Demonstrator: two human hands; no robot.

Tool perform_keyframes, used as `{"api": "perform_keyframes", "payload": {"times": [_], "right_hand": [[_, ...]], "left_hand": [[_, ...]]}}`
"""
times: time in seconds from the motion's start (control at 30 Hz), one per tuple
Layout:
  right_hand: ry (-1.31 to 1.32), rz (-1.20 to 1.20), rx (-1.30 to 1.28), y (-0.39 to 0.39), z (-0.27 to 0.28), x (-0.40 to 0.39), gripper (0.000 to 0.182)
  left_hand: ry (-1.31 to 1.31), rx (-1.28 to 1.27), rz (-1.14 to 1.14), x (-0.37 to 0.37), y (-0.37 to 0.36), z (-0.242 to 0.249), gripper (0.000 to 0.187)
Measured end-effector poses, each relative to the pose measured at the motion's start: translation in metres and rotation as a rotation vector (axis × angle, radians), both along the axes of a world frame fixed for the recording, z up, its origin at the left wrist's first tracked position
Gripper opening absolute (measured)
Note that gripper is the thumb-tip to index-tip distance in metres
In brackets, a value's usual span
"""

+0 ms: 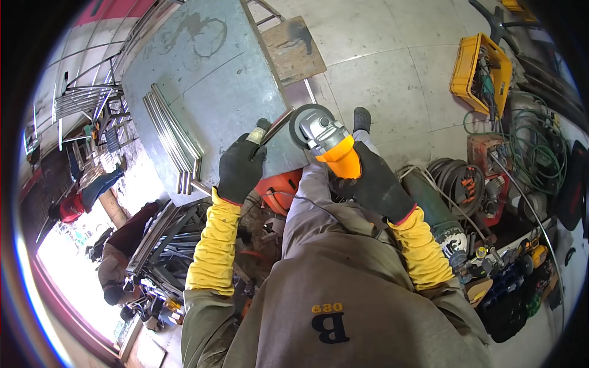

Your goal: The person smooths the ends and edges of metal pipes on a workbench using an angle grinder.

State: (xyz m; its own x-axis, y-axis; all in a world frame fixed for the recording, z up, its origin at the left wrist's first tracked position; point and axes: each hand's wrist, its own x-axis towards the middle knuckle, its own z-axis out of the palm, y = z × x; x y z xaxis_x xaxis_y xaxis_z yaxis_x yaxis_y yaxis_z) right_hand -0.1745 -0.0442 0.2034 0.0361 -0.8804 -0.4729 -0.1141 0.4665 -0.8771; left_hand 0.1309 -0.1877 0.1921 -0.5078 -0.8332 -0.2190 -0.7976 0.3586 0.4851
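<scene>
My left hand, in a dark glove with a yellow sleeve, is closed around a thin metal tube at the near edge of the grey metal table. Gripped in my gloved right hand is an angle grinder with an orange body and a grey head. Its disc stands right at the tube's far end, overlapping it in this view. Several shiny metal tubes lie side by side on the table, left of my left hand.
A wooden board stands beyond the table. At right are a yellow crate of tools, green hoses and a gas cylinder. Below the table sits an orange object. Two people are at far left near metal frames.
</scene>
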Motion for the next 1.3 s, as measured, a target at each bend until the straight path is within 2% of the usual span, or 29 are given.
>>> {"api": "perform_keyframes", "payload": {"times": [0.07, 0.13, 0.3, 0.37, 0.57, 0.67, 0.77, 1.17, 1.3], "right_hand": [[-0.041, -0.008, 0.013, -0.003, -0.001, 0.002, 0.058], [-0.027, -0.022, -0.093, -0.005, -0.002, 0.003, 0.057], [-0.028, 0.002, -0.018, -0.003, 0.003, 0.000, 0.056], [-0.028, 0.002, 0.006, -0.002, 0.002, 0.000, 0.056], [-0.014, 0.010, -0.025, -0.009, 0.006, 0.001, 0.055], [-0.100, -0.008, -0.021, -0.006, 0.004, 0.000, 0.054], [-0.011, 0.003, 0.024, -0.003, 0.009, -0.002, 0.052], [0.007, 0.018, -0.050, -0.009, 0.009, 0.001, 0.053], [0.043, 0.036, 0.021, -0.003, 0.009, -0.003, 0.053]], "left_hand": [[0.001, 0.011, 0.007, -0.002, 0.000, 0.003, 0.032], [-0.017, 0.030, 0.017, -0.003, 0.001, 0.005, 0.032], [0.009, 0.028, 0.038, 0.004, 0.003, -0.003, 0.035], [-0.066, 0.014, 0.018, 0.002, 0.005, -0.002, 0.047], [-0.065, -0.117, -0.004, -0.009, 0.013, 0.002, 0.041], [-0.053, -0.172, -0.014, -0.001, 0.016, -0.009, 0.038], [-0.071, -0.184, -0.016, 0.001, 0.017, -0.012, 0.036], [-0.100, -0.259, -0.021, -0.014, 0.022, -0.003, 0.046], [-0.097, -0.226, -0.019, -0.012, 0.020, -0.003, 0.045]]}}
